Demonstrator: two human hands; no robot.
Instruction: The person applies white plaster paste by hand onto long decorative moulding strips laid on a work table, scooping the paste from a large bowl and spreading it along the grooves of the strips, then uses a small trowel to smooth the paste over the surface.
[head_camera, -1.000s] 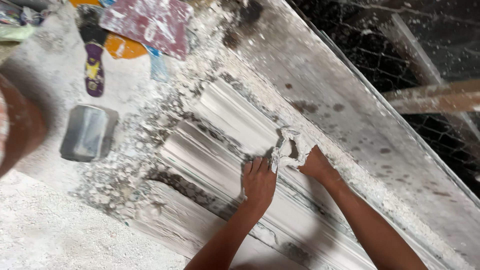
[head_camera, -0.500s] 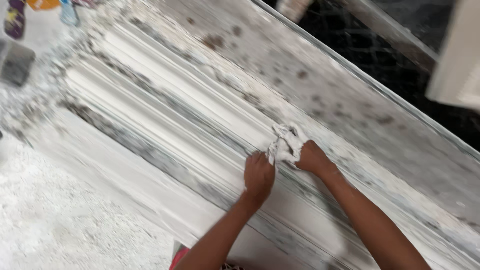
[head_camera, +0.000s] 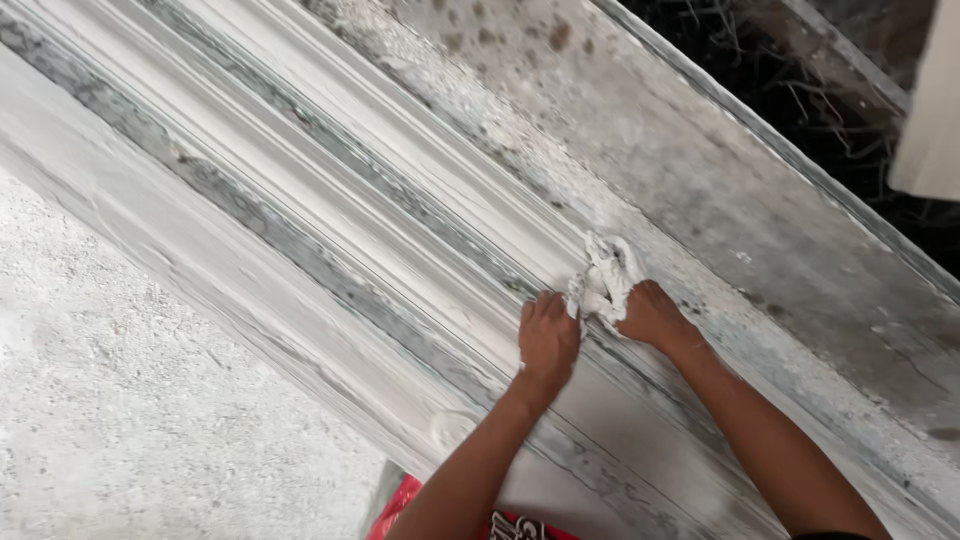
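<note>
compared with a second ago: grey box, sandal and coloured litter gone from view; view shifted along the white moulding (head_camera: 330, 190); hands and crumpled white cloth (head_camera: 603, 278) unchanged in relation to each other, still pressed on the ridged profile.

edges and clearance: moulding running diagonally from upper left to lower right; stained grey slab (head_camera: 720, 170) bordering it on the upper right, with a thin raised edge and dark wire mesh (head_camera: 800, 70) beyond; rough gritty floor (head_camera: 130, 400) on the lower left. long open run of moulding toward upper left. red printed item (head_camera: 400, 510) just under the left forearm at the bottom edge.

hand pose: left hand (head_camera: 547, 340) palm down, fingers together, flat on a ridge, touching the cloth's left edge, holding nothing. right hand (head_camera: 652, 313) curled closed around the cloth's lower right part, bunching it against the moulding. both forearms extended up from the bottom edge, converging at the cloth.
</note>
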